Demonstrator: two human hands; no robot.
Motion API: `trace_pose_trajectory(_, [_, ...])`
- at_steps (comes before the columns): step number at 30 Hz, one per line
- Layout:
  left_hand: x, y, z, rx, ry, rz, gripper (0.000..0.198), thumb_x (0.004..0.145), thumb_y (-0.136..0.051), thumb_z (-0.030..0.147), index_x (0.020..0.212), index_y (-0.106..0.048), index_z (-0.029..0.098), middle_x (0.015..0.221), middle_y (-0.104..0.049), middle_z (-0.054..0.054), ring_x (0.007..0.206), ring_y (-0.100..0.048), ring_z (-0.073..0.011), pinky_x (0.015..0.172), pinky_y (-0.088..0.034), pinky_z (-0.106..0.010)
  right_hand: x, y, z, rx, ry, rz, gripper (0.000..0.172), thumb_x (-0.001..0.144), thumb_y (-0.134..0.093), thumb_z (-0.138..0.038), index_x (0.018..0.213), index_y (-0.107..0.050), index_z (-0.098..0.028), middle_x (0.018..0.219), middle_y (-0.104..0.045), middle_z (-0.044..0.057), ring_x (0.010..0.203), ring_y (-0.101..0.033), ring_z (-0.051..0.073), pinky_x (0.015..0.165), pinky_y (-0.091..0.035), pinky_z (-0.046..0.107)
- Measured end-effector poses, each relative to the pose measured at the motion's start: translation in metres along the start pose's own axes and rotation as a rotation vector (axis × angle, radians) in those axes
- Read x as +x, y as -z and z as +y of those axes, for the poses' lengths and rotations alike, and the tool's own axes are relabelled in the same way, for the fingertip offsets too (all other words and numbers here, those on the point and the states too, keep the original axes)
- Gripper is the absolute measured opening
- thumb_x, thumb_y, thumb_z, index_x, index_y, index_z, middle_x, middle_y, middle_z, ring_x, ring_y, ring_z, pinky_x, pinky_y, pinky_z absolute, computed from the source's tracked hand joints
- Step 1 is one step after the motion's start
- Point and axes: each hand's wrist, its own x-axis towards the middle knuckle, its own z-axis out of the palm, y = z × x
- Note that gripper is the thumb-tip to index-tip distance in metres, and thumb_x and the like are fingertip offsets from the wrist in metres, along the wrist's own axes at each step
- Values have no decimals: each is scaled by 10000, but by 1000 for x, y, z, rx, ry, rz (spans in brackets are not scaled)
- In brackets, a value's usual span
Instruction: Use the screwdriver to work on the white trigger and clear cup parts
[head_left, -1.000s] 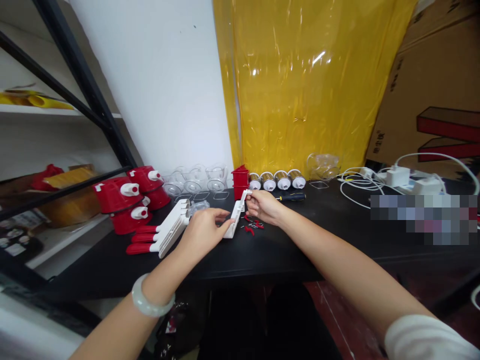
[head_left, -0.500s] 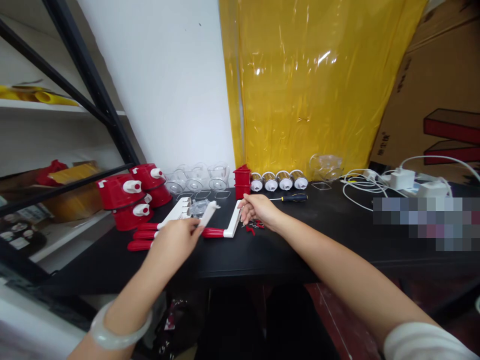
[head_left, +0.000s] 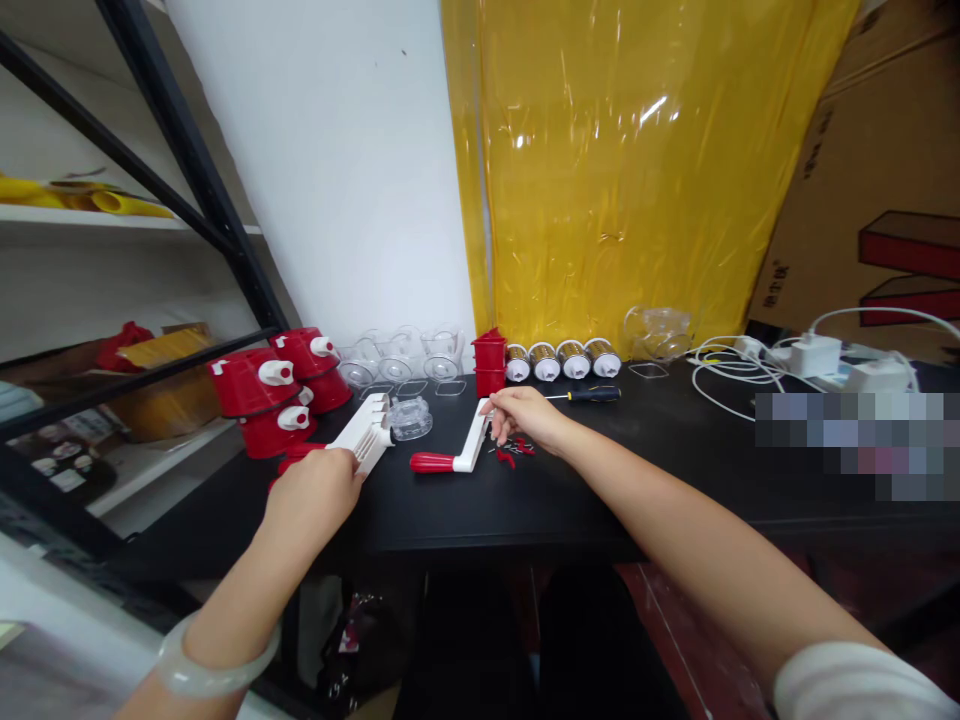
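Note:
My left hand [head_left: 319, 490] is closed at the left group of white crank handles [head_left: 367, 428] with red grips, its fingers round the near side of one. Their ends point away from me, beside clear plastic parts [head_left: 411, 418]. Another crank handle [head_left: 472, 440] lies alone in the middle, its red grip pointing left. At its far end is my right hand [head_left: 529, 415], thumb and index finger pinched; whatever is between them is too small to tell. Small red parts [head_left: 506, 458] and metal screws [head_left: 513, 447] lie just under those fingers.
Red housings [head_left: 255, 400] are stacked at the left, with clear cups [head_left: 405, 355] along the wall. Red hoppers [head_left: 490, 362], several white-ended metallic cylinders [head_left: 574, 360] and a screwdriver [head_left: 592, 394] sit at the back. White cables and chargers [head_left: 814, 355] lie right.
My left hand has moved left, carrying a white crank handle from the middle to the group at the left. My right hand has stayed by the lone crank handle.

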Motion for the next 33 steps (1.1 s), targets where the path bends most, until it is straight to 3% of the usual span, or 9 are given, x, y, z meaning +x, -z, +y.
trace_pose_trajectory(3, [-4,4,5,167,9,-19,323,891,-517,310,1024,-750,130,1029,-739,-252,918,-718,-437,742,-525,-465,1,2,1,-1,2,3,325,1011,-462,-171,754,-654,-117,477,-634,32,350,-572,103,404,-425,171])
trace_pose_trajectory(10, [-7,7,11,236,18,26,369,932,-510,381,1192,-608,139,1059,-721,-220,917,-721,-411,705,-519,-415,3,8,-4,9,39,37,320,1007,-468,-180,750,-653,-130,492,-649,35,370,-583,103,414,-440,166])
trace_pose_trajectory(13, [-9,8,17,230,-7,108,408,950,-505,407,1251,-565,137,1128,-698,-215,933,-715,-388,711,-520,-400,5,18,-9,0,61,91,331,1007,-453,-160,746,-653,-129,496,-649,39,370,-579,102,415,-443,170])
trace_pose_trajectory(16, [-9,9,34,145,-111,215,430,971,-496,413,1292,-551,132,1195,-682,-217,1078,-679,-384,805,-527,-405,8,28,-13,-16,84,178,354,1013,-423,-144,744,-652,-128,488,-639,37,365,-562,98,415,-439,172])
trace_pose_trajectory(19, [-1,7,65,-27,-339,145,471,970,-533,452,1310,-567,129,1241,-694,-209,1186,-650,-358,966,-496,-407,11,35,-13,-40,88,238,360,1009,-406,-128,736,-642,-134,470,-621,34,361,-543,101,415,-438,182])
trace_pose_trajectory(21, [10,3,90,-101,-440,69,514,958,-551,490,1324,-565,128,1283,-687,-217,1184,-657,-371,979,-489,-425,13,38,-10,-66,84,253,359,1003,-404,-117,729,-635,-135,457,-611,35,354,-535,106,411,-436,189])
trace_pose_trajectory(25, [37,-8,128,-125,-413,-57,670,823,-719,508,1326,-539,105,1159,-729,-257,1098,-698,-422,883,-518,-434,19,43,-4,-87,87,256,336,996,-447,-132,706,-616,-146,435,-598,32,337,-529,110,391,-420,186])
trace_pose_trajectory(28, [49,-16,136,-72,-389,-82,670,760,-769,458,1298,-578,106,1146,-729,-278,1060,-708,-447,840,-532,-448,24,47,0,-100,100,263,315,984,-468,-130,702,-607,-156,430,-597,24,340,-536,113,386,-414,183])
trace_pose_trajectory(33, [52,-24,131,-65,-393,-35,372,834,-625,327,1162,-719,177,1060,-772,-210,1014,-734,-399,801,-538,-419,28,51,3,-148,133,247,307,983,-459,-142,713,-603,-164,440,-605,15,351,-543,113,407,-417,189])
